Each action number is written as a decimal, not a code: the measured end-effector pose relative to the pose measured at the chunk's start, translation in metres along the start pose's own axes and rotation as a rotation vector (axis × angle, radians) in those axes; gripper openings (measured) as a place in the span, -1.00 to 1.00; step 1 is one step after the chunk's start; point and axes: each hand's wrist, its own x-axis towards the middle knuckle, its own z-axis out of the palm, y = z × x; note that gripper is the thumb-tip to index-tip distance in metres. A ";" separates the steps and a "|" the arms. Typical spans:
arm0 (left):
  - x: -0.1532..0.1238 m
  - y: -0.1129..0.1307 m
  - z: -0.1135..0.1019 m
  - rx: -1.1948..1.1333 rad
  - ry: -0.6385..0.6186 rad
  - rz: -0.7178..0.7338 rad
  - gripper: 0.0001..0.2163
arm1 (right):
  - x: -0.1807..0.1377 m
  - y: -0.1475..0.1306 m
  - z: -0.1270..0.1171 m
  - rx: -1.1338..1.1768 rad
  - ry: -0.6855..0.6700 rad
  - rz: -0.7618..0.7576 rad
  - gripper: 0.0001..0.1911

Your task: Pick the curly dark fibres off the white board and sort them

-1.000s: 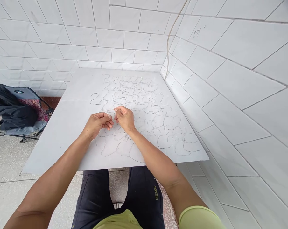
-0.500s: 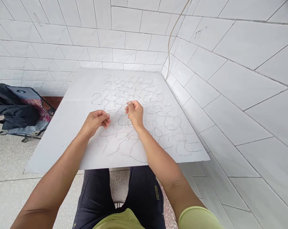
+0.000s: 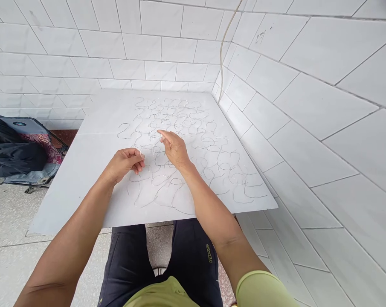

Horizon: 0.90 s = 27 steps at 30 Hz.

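A white board (image 3: 93,179) lies in front of me like a tabletop. Many thin, dark, curved strands (image 3: 125,137) are spread over it, some bent like a figure 2; I cannot tell whether they are wire or thread. My left hand (image 3: 126,164) is closed in a pinch above the board, left of the strands. Whatever its fingertips hold is too fine to make out. My right hand (image 3: 175,149) hovers over the middle strands, index finger stretched forward and thumb apart below it. No held thing shows in that hand.
White tiled walls (image 3: 308,140) meet the board's back and right side. A pale cable (image 3: 221,55) hangs down the corner. At left stands a folding chair (image 3: 36,164) with dark cloth (image 3: 16,153) on it. My legs (image 3: 193,256) are under the front edge.
My right hand has shifted slightly left, and its index finger has stretched out from a curled grip. My left hand keeps its pinch in nearly the same place. The view has moved slightly.
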 end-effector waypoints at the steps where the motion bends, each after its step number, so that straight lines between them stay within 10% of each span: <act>1: 0.000 0.000 -0.002 -0.001 0.025 -0.002 -0.79 | -0.001 -0.001 -0.001 0.029 -0.024 0.014 -0.52; 16: -0.003 0.005 -0.004 0.094 0.128 0.005 -0.80 | -0.002 -0.009 -0.015 0.122 -0.213 0.121 -0.56; 27: 0.002 0.004 -0.002 -0.406 0.382 0.025 -0.91 | -0.003 -0.024 -0.017 0.290 -0.278 0.123 -0.65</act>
